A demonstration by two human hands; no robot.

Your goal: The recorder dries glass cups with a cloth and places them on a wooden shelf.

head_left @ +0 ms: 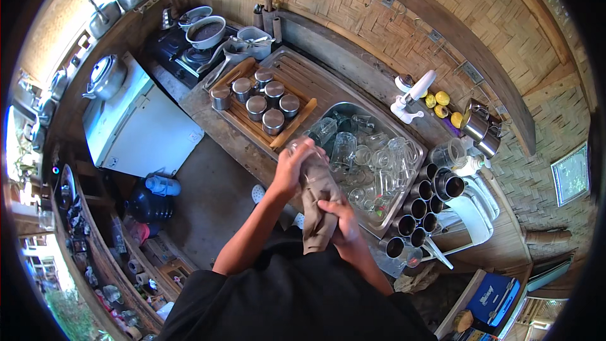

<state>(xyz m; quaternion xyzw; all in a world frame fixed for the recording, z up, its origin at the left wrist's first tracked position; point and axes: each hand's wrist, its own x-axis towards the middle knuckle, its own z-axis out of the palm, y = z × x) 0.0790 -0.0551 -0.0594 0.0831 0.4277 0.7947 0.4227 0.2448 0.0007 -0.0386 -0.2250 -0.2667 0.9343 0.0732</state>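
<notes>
My left hand (292,165) is closed around a clear glass (303,146), held up in front of me at the near edge of the sink. A brown cloth (317,215) is wrapped over the glass's lower part and hangs down toward my chest. My right hand (341,216) grips this cloth with the thumb laid across it. Just beyond my hands is a metal sink (413,142) full of clear glass mugs and jars (344,148), many lying on their sides. To the left, several metal cups (256,106) stand on a wooden tray (294,127).
A white faucet (410,98) rises behind the sink, with yellow fruits (440,100) beside it. Several metal tumblers (420,208) stand mouth up right of the sink. A stove (194,57) with a bowl is at back left, near a white fridge (148,123). A white chair (473,215) stands right.
</notes>
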